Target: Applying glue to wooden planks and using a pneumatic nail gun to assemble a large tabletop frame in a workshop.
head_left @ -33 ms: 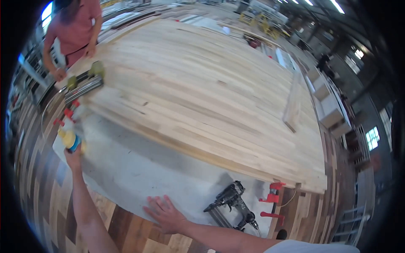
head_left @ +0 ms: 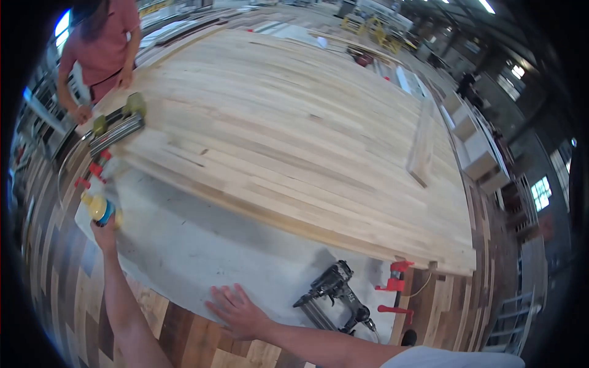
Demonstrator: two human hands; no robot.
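Note:
At the left end of the pale grey tabletop, my left hand is closed around a yellow glue bottle with a blue label. My right hand lies flat near the table's front edge, fingers spread, holding nothing. To its right rests a black nail gun with a hose at its lower end. A large panel of glued wood strips covers the far part of the table, its thick front edge facing me.
Red clamps grip the table edge at right and left. An olive-green nail gun lies on the panel's left corner, near a person in a pink shirt. A loose board rests on the panel's right side.
The whole view has shifted slightly. My hands, the glue bottle and the nail guns keep their places on the table.

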